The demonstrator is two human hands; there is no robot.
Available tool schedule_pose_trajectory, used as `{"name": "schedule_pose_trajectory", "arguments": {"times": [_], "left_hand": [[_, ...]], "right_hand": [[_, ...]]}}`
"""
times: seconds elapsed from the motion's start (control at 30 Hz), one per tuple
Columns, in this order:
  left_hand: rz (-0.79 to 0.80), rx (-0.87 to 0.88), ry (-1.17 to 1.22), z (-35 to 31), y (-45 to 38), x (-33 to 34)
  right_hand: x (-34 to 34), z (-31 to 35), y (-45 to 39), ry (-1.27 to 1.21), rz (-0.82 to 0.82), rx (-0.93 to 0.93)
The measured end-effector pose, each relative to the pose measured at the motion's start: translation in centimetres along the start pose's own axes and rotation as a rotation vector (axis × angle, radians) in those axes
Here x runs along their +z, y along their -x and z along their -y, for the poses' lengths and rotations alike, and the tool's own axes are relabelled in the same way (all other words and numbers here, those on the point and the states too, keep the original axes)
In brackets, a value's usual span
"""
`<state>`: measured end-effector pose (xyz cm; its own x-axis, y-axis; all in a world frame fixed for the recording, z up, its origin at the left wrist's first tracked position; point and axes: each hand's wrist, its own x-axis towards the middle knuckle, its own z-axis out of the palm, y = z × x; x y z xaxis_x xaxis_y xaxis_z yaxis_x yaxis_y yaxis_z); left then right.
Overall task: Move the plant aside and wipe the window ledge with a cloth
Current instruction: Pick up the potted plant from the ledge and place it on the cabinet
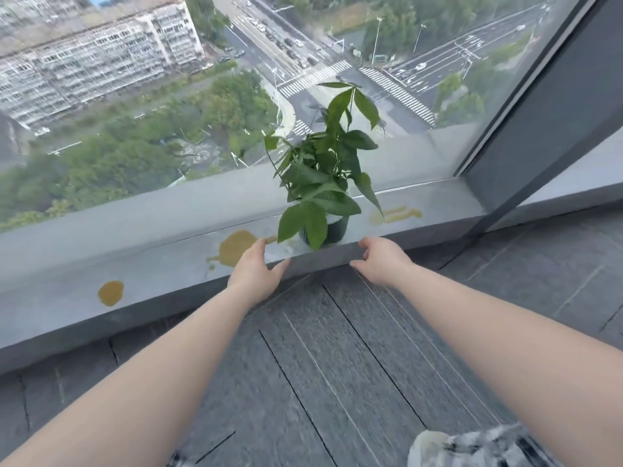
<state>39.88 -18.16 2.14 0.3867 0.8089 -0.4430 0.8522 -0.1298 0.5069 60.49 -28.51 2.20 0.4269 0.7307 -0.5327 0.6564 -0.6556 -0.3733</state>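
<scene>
Left hand (pixel 253 269): empty, fingers spread and slightly curled, thumb out toward the right. It hangs at the front edge of the window ledge (pixel 141 264), fingertips over a mustard-yellow stain (pixel 236 247). Touching nothing that can be made out.

Right hand (pixel 379 261): empty, likewise spread, thumb pointing back toward the left hand. It sits at the ledge's front edge, a little nearer the person than its partner.

Between the two hands, just beyond them: potted plant (pixel 323 170), leafy and upright, in a small dark pot (pixel 333 229) that appears ribbed or striped, though drooping leaves cover much of it. The hands flank the pot on either side with palms turned inward, a placement that reads as the approach to a two-handed lift; neither hand has closed on the pot yet.

Beyond the left hand, further left along the ledge: second yellow blot (pixel 110 293), round, well apart from the first.

Beyond the right hand, past the pot: yellow smear (pixel 396 214), elongated, near the window corner. The plant stands between stains, which is likely why it must go aside before wiping.

Behind the ledge: window glass (pixel 135 112) over a street and buildings far below.

Below the arms: grey carpet tiles (pixel 337 365). At the lower right edge, patterned black-and-white fabric (pixel 472 448), possibly the cloth or clothing; cannot tell which.

Progress: first step, plant not yet moved.
</scene>
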Motion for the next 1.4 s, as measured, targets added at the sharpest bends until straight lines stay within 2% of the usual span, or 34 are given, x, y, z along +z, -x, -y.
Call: {"name": "schedule_pose_trajectory", "arguments": {"times": [0.23, 0.57, 0.87, 1.13, 1.4], "left_hand": [[-0.041, 0.053, 0.059, -0.7, -3.9, 3.3], [0.036, 0.107, 0.158, -2.4, -6.1, 4.2], [-0.087, 0.158, 0.300, -2.3, -4.7, 4.0], [-0.146, 0.154, 0.336, -3.9, -0.2, -0.9], [-0.139, 0.121, 0.437, -7.3, 8.3, -12.2]], "right_hand": [[1.7, -0.4, -4.5, -0.048, -0.027, -0.065], [2.7, 0.5, -5.8, -0.491, -0.120, -0.211], [2.5, 0.8, -4.5, -0.609, -0.162, -0.261], [-0.7, 3.8, 0.3, -0.633, -0.151, -0.296], [-8.7, 10.8, 9.7, -0.594, -0.096, -0.296]]}}
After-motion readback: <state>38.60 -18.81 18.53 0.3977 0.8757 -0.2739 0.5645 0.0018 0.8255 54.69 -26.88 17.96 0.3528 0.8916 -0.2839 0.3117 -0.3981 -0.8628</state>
